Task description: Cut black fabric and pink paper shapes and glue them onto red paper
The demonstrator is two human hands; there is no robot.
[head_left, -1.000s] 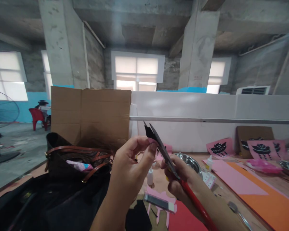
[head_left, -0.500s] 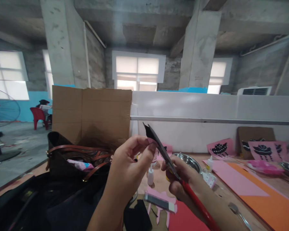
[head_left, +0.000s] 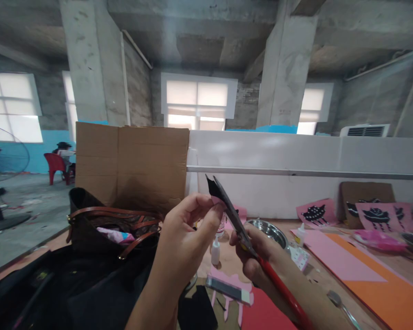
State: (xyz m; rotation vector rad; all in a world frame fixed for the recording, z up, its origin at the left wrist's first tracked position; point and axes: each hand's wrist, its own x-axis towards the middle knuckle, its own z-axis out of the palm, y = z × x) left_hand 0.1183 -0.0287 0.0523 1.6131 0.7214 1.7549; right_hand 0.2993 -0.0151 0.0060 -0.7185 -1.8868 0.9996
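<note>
My left hand (head_left: 186, 238) is raised in front of me, fingers pinched on a small black paper piece (head_left: 213, 187) with a pink edge. My right hand (head_left: 261, 256) grips red-handled scissors (head_left: 258, 256); their blades angle up and left against the black piece. Both hands hover above the wooden table (head_left: 333, 279).
A dark bag with brown straps (head_left: 99, 229) sits at left before a cardboard sheet (head_left: 131, 160). On the table lie a small glue bottle (head_left: 215, 252), metal bowls (head_left: 271, 231), pink and orange sheets (head_left: 371, 279), pink cards with black cutouts (head_left: 316, 211). A person sits far left on a red chair (head_left: 55, 165).
The blades and the black piece shift only slightly; the scissors close and reopen a little on the paper. The view drifts a bit to the right.
</note>
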